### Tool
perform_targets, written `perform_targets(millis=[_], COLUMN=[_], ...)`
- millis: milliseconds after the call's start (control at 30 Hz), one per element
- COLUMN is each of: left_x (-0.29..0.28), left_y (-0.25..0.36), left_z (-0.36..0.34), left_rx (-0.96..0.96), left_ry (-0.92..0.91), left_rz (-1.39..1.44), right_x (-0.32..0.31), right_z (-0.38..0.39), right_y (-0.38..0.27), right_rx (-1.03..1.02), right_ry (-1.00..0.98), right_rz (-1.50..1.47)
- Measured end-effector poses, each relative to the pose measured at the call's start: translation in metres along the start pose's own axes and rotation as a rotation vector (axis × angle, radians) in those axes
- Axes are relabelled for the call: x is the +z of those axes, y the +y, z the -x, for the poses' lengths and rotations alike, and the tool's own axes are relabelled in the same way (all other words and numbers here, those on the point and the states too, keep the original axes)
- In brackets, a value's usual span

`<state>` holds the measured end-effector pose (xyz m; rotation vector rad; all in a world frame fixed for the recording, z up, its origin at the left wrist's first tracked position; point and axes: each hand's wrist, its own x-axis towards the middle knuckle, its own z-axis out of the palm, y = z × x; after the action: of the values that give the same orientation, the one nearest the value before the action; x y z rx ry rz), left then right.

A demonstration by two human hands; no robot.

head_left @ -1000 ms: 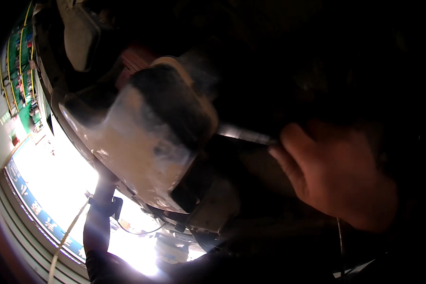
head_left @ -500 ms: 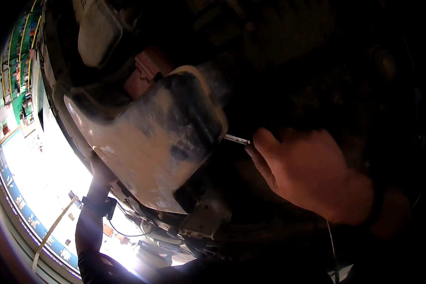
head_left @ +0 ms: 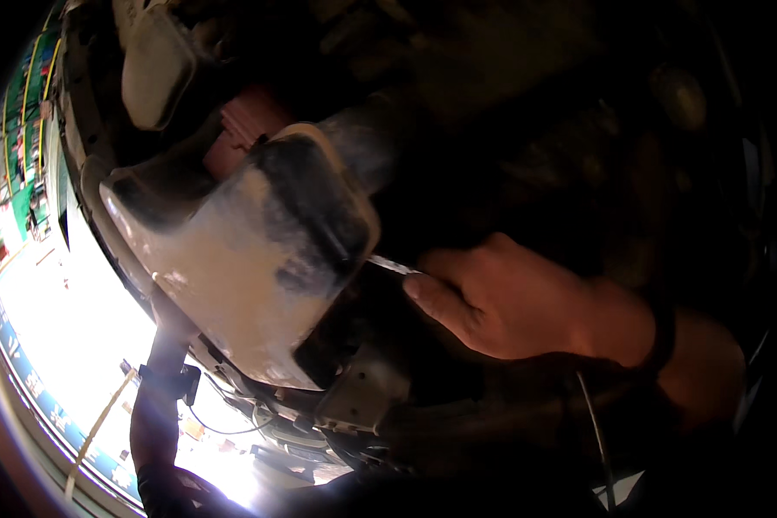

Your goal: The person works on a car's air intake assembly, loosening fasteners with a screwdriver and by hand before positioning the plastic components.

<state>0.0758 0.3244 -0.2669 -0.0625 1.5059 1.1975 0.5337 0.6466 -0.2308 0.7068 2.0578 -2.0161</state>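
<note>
A large, dusty dark moulded cover point(head_left: 224, 259), probably plastic, fills the middle left. My right hand point(head_left: 527, 302) is closed around a thin, shiny metal shaft point(head_left: 393, 265), with the thumb laid along it. The shaft's far end meets the cover's right edge; whether it goes behind that edge is too dark to tell. At the cover's lower left edge is my left hand point(head_left: 173, 318), wearing a dark wrist device point(head_left: 181, 382). Its fingers are hidden behind the edge.
Above the cover sit a reddish ribbed part point(head_left: 250, 121) and a dusty tan part point(head_left: 155, 73). A metal bracket point(head_left: 367, 390) lies below it. Bright workshop light comes from the left, where shelving point(head_left: 30, 112) stands. Deep shadow hides most of the right side.
The whole view has shifted a little, so the cover stands further left. My right hand has turned slightly, its thumb now showing along the shaft. My left hand stays at the cover's edge.
</note>
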Motion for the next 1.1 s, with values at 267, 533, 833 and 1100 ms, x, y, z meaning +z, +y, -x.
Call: perform_targets(millis=[267,533,833,1100], left_x=[0.004,0.033,0.075,0.093], left_y=[0.002,0.022,0.010,0.029], left_z=[-0.001,0.000,0.001,0.006], left_rx=[0.066,0.525,0.688,0.862], left_ry=[-0.090,-0.197,-0.071,-0.171], left_rz=[-0.321,-1.368,-1.474,-1.619], right_x=[-0.028,-0.025,0.006,-0.023], right_z=[0.006,-0.001,-0.030,0.000], right_y=[-0.023,-0.027,-0.010,-0.036], right_rx=[-0.020,-0.070,-0.110,-0.058], right_ry=[0.001,0.041,0.101,0.180], right_rz=[0.751,0.762,0.390,0.811])
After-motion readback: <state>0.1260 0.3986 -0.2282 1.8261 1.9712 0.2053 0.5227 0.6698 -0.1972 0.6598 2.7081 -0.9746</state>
